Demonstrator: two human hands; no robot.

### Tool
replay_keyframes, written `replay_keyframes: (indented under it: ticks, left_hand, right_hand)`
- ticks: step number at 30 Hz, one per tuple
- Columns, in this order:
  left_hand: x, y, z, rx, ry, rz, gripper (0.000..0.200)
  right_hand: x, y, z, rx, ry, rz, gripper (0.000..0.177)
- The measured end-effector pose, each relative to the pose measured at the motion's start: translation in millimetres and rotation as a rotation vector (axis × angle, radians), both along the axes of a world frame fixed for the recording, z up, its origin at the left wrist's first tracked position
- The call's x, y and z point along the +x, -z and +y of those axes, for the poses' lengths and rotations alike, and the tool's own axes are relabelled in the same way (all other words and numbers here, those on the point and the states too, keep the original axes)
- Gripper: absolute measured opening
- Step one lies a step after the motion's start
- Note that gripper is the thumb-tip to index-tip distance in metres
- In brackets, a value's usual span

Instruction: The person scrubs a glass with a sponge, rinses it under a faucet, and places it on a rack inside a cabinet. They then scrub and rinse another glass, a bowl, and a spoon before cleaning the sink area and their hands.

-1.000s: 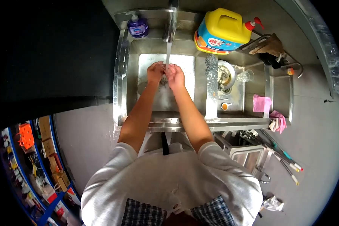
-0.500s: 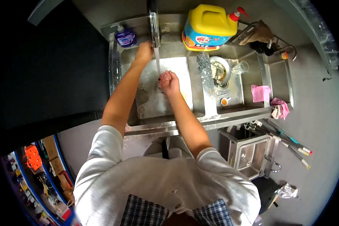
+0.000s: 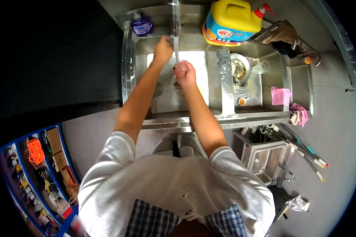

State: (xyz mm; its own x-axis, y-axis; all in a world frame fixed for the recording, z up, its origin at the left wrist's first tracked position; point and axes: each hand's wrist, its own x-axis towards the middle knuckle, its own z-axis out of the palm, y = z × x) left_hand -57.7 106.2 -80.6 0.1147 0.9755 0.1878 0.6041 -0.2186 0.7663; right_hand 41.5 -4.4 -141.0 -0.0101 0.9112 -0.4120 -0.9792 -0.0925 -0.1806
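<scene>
Water runs from the metal faucet [image 3: 175,19] down into the left basin of the steel sink [image 3: 186,120]. Under the stream, my right hand [image 3: 184,73] is cupped palm up, with water on the palm and a small dark spot near the fingertips. My left hand [image 3: 163,49] is just left of the faucet spout, its fingers bent beside it; what they touch is blurred. A purple soap bottle [image 3: 141,26] stands on the sink's back ledge, left of the faucet.
A large yellow and blue detergent jug [image 3: 229,25] stands behind the divider. The middle basin holds a metal bowl [image 3: 241,69], a clear glass [image 3: 261,67] and a small cup [image 3: 242,101]. Pink cloths [image 3: 281,96] hang at the right. Shelves [image 3: 35,177] stand at lower left.
The camera view has shifted, so the sink appears further right and higher. My left hand has moved slightly closer to the faucet spout. My right hand remains cupped under the stream.
</scene>
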Motion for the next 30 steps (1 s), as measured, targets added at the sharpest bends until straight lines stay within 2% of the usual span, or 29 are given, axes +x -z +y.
replay_keyframes:
  ticks: [2,3,4,7,10,13,16,17,20,21,25,27,30]
  left_hand:
    - [-8.6,37.2,-20.6,-0.395,0.116,-0.247,0.024]
    - [-12.2,52.3,-30.5,-0.518,0.194,-0.384,0.023]
    - [-16.8,61.3,-41.6,-0.645,0.272,-0.522,0.022]
    - [-19.1,46.5,-73.6,-0.597,0.271,-0.730,0.022]
    - [-26.8,68.3,-72.0,-0.631,0.295,-0.857,0.023]
    - [-14.8,84.6,-74.3,-0.602,0.178,-1.120,0.024]
    - [-13.9,79.8,-59.1,-0.603,0.022,-1.093,0.023]
    - [-17.0,74.6,-58.5,-0.613,0.083,-1.075,0.022]
    - [-8.6,58.6,-65.3,-0.557,0.077,-1.082,0.018]
    - [-2.6,53.3,-68.3,-0.666,-0.046,-1.193,0.021]
    - [-13.1,42.4,-82.0,-0.725,0.083,-1.035,0.022]
    - [-15.0,37.5,-85.7,-0.659,0.148,-0.949,0.022]
    - [-19.8,48.3,-82.1,-0.738,0.110,-0.908,0.021]
  right_hand:
    - [-2.4,-18.5,-1.1,-0.087,0.031,-0.054,0.013]
    - [-2.8,2.2,7.4,-0.107,0.116,-0.006,0.013]
    - [-3.1,3.6,11.8,-0.121,0.135,-0.071,0.014]
    - [-1.1,-2.6,10.2,-0.126,0.120,-0.229,0.019]
    - [-4.5,-0.4,10.6,-0.014,0.091,-0.172,0.021]
    - [-15.1,-0.7,17.0,0.024,0.101,-0.229,0.023]
    - [-25.9,-25.9,11.9,0.046,0.043,-0.090,0.024]
    - [-23.1,-22.3,13.3,0.022,0.040,-0.081,0.024]
    - [-11.6,-14.1,15.5,-0.055,0.062,-0.043,0.025]
    - [-11.4,-10.6,15.4,-0.086,0.087,-0.017,0.025]
    - [-5.7,-0.7,0.6,-0.047,-0.018,0.038,0.023]
    - [-3.2,-1.0,-2.0,-0.013,-0.107,-0.030,0.022]
    - [-9.5,-15.6,-7.2,-0.016,-0.162,-0.168,0.020]
